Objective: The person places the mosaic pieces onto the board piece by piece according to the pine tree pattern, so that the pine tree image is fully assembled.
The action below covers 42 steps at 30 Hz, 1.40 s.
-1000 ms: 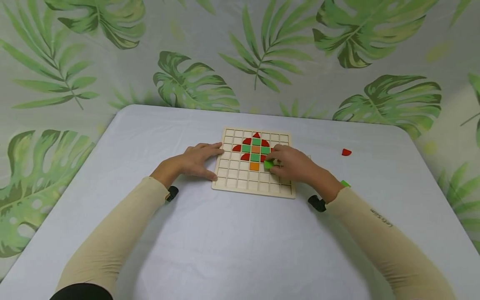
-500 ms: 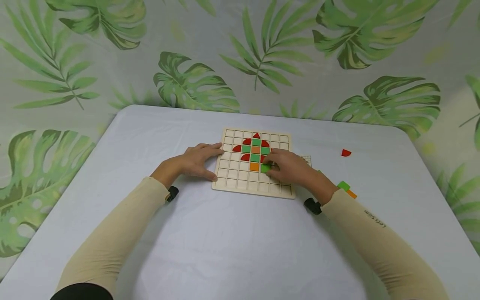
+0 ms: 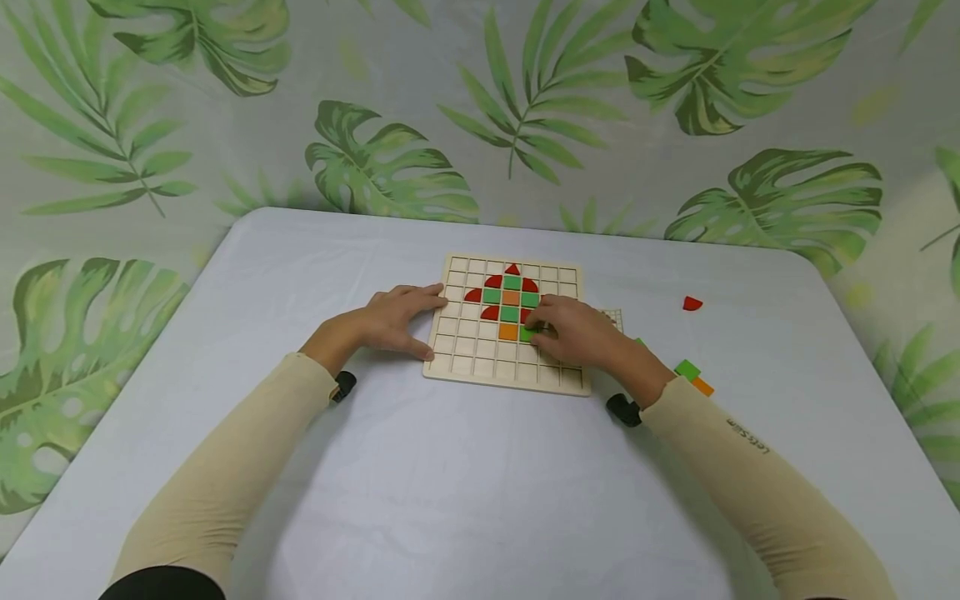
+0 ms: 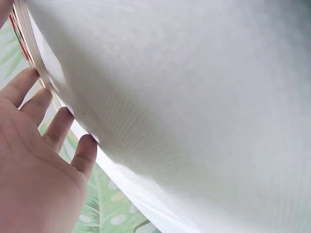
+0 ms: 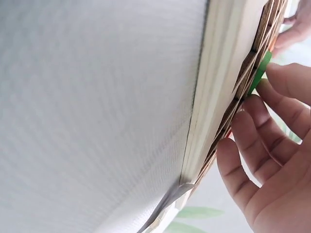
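Note:
In the head view a wooden grid board (image 3: 466, 345) lies on the white table. Its cells hold green square tiles (image 3: 509, 314), orange square tiles (image 3: 508, 332), red quarter-round tiles (image 3: 490, 313) and a red triangle tile (image 3: 512, 269). My left hand (image 3: 390, 320) rests its spread fingers and thumb against the board's left edge; the left wrist view shows the fingertips (image 4: 86, 145) along that side. Thumb and forefinger of my right hand (image 3: 576, 330) pinch a green square tile (image 3: 527, 333) at the cell right of the lower orange one. That tile (image 5: 260, 73) looks tilted in the right wrist view.
A loose red quarter-round tile (image 3: 692, 304) lies right of the board. Nearer my right forearm are a loose green tile (image 3: 687, 370) and a loose orange tile (image 3: 702, 386). A gridded card (image 3: 615, 317) shows partly behind my right hand.
My right hand has moved slightly left and down, bringing the green tile from above the board to the cell beside the lower orange tile. My left hand has stayed put.

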Available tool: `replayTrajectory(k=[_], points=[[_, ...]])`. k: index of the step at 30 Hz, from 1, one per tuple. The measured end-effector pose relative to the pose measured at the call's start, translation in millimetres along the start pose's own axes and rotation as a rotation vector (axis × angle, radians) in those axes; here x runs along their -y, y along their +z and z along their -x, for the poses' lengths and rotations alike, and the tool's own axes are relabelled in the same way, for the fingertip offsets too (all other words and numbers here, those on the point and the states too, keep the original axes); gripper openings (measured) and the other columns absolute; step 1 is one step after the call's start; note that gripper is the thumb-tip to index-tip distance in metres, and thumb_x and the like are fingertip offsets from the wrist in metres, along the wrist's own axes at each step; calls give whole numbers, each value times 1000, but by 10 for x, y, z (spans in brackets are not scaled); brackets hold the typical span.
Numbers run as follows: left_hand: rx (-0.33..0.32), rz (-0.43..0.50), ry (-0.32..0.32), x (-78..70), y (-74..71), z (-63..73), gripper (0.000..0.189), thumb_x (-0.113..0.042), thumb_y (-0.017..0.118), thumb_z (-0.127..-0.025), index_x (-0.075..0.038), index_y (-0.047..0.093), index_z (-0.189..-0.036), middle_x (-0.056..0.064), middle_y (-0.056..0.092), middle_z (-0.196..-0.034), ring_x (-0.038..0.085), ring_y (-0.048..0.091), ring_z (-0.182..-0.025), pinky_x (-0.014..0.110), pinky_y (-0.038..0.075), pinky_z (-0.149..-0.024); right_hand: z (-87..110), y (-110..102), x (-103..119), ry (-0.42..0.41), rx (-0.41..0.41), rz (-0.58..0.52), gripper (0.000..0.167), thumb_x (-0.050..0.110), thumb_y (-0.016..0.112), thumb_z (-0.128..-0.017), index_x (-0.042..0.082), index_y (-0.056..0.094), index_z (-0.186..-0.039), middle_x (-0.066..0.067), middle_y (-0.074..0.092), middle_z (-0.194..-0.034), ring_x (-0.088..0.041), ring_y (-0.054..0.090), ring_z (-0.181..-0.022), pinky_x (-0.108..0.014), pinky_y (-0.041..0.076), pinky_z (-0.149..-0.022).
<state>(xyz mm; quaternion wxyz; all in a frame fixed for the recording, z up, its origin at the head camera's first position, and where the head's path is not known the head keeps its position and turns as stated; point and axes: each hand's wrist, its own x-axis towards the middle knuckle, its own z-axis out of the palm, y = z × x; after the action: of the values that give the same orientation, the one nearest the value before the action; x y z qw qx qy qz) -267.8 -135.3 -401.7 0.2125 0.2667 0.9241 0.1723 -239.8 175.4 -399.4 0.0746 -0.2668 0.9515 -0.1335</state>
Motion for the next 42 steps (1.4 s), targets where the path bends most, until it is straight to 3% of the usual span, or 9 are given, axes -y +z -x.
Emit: replayTrajectory(k=[15, 24, 32, 42], points=[[7, -3, -9, 2, -3, -12, 89, -41, 77, -81, -21, 33, -156, -1, 11, -170, 32, 12, -155, 60, 16, -119, -15, 2, -3, 23, 1, 6, 25, 22, 67, -93, 11, 72, -115, -7, 67, -114, -23, 60, -103, -42, 52, -94], [2, 0, -11, 2, 7, -17, 89, -41, 78, -81, -20, 34, -156, -1, 12, -169, 32, 13, -155, 61, 17, -119, 33, -65, -53, 23, -1, -33, 26, 20, 65, -94, 10, 72, -117, -7, 65, -111, -21, 57, -93, -38, 51, -87], [-4, -6, -1, 7, 6, -1, 88, -40, 78, -81, -19, 35, -155, 0, 13, -169, 32, 14, -154, 62, 18, -118, 200, -301, -221, 111, 1, -40, 30, 18, 62, -95, 9, 68, -124, -7, 64, -114, -23, 60, -102, -40, 53, -90], [-1, 5, 11, 10, 11, -7, 89, -41, 77, -81, -18, 35, -155, 2, 13, -169, 33, 14, -155, 63, 18, -118, 541, -541, -524, 82, -41, 5, 29, 11, 62, -95, 3, 66, -123, -12, 64, -116, -28, 62, -103, -46, 53, -86]])
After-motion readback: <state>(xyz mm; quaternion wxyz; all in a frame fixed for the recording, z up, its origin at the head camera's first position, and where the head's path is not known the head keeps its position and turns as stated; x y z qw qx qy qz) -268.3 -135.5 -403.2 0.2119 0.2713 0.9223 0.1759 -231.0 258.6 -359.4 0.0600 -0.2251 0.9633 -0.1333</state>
